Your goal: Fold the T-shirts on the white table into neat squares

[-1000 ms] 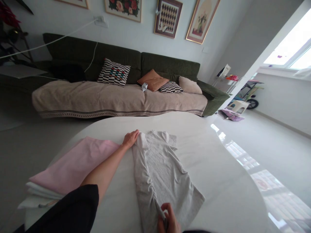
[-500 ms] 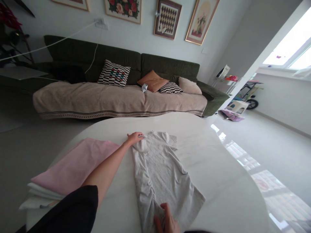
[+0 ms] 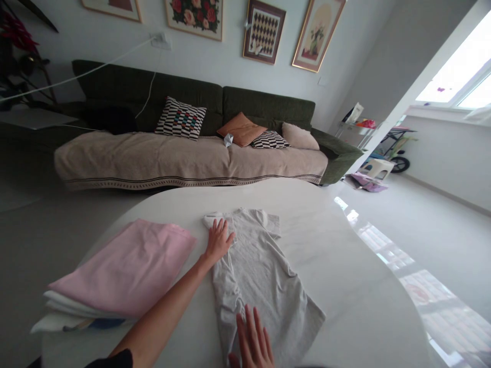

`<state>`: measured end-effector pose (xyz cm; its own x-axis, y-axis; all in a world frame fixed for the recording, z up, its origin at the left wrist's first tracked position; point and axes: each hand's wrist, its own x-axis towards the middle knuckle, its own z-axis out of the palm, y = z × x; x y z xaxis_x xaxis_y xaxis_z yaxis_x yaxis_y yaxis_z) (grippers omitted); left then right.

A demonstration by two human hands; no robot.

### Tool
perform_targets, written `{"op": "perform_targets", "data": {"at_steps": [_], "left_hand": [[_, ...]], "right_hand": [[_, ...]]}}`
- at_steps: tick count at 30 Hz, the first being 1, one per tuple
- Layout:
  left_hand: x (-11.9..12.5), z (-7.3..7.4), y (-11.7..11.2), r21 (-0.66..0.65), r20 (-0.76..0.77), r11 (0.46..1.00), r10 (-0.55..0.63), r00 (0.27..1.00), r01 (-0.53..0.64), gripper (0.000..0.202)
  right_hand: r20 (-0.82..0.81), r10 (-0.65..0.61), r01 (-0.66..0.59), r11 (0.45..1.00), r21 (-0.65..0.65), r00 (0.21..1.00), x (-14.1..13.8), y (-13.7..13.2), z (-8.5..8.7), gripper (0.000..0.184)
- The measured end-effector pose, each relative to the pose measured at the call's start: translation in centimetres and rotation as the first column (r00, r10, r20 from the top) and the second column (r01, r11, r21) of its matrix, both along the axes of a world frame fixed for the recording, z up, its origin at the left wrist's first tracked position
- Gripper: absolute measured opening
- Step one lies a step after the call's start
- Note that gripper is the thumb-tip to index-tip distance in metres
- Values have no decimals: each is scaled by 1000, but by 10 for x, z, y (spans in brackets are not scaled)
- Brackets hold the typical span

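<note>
A light grey short-sleeved T-shirt [image 3: 264, 266] lies on the white table [image 3: 333, 266], wrinkled along its left side. My left hand [image 3: 219, 240] rests with fingers spread on the shirt's upper left part, by the left sleeve. Over the lower part of the shirt, my right hand [image 3: 253, 340] lies flat with its fingers stretched out. Neither hand grips the fabric. The bottom of the shirt runs out of view at the lower edge.
To the left, a pink folded cloth [image 3: 130, 266] tops a stack of white folded cloths [image 3: 72, 306]. Beyond the table stands a dark green sofa [image 3: 268, 102] with a beige cover [image 3: 184, 158] and several cushions.
My left hand has let go of the shirt's sleeve edge and moved down onto the fabric, fingers spread. My right hand has opened from a curled shape to flat.
</note>
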<state>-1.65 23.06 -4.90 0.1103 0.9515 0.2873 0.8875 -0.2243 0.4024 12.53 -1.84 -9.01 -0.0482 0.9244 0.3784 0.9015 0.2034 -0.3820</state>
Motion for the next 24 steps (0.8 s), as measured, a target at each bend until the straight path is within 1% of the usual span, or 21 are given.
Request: {"op": "perform_targets", "data": {"at_steps": [3,5,6,8,9,10,12,14,15,17,20,22,24], "left_hand": [[7,-15,-13,-69,-105,998,-15,994,7,61],[6,-17,-11,-87,-126,996,-36,991,25,61],[5,-16,-8,-104,-128,994,-50,990,37,61],[4,-8,2,-156,-127,985,-89,988,68,62],[6,-4,7,-185,-126,980,-99,987,74,64],[10,1,11,-209,-125,975,-99,987,72,65],[25,7,15,-214,-124,975,-94,988,66,66],[47,8,12,-170,-119,980,-123,985,102,63],[58,6,9,-151,-117,979,-153,981,135,62],[77,-1,0,-135,-112,973,-201,973,185,60],[90,-10,-11,-135,-107,973,-203,973,188,60],[90,-13,-13,-131,-110,973,-203,973,189,60],[88,-12,-13,-135,-114,973,-204,972,189,60]], "right_hand": [[32,76,-74,996,-54,997,-13,-4,-8,55],[-3,112,-112,989,-97,994,-7,-3,-7,56],[-35,135,-138,984,-110,990,2,-1,-4,55],[-109,150,-162,980,-119,983,30,8,10,51],[-145,127,-144,983,-113,981,49,16,19,49],[-176,79,-99,989,-111,981,69,25,28,48],[-232,-74,49,992,-114,970,109,50,44,45],[-274,-207,169,973,-156,939,145,81,55,43],[-284,-252,202,960,-193,925,159,100,59,42],[-284,-303,225,934,-276,910,177,140,63,40],[-259,-312,215,914,-343,914,185,201,65,35],[-249,-313,216,911,-351,917,180,237,62,34],[-237,-331,239,908,-345,913,171,266,56,36]]}}
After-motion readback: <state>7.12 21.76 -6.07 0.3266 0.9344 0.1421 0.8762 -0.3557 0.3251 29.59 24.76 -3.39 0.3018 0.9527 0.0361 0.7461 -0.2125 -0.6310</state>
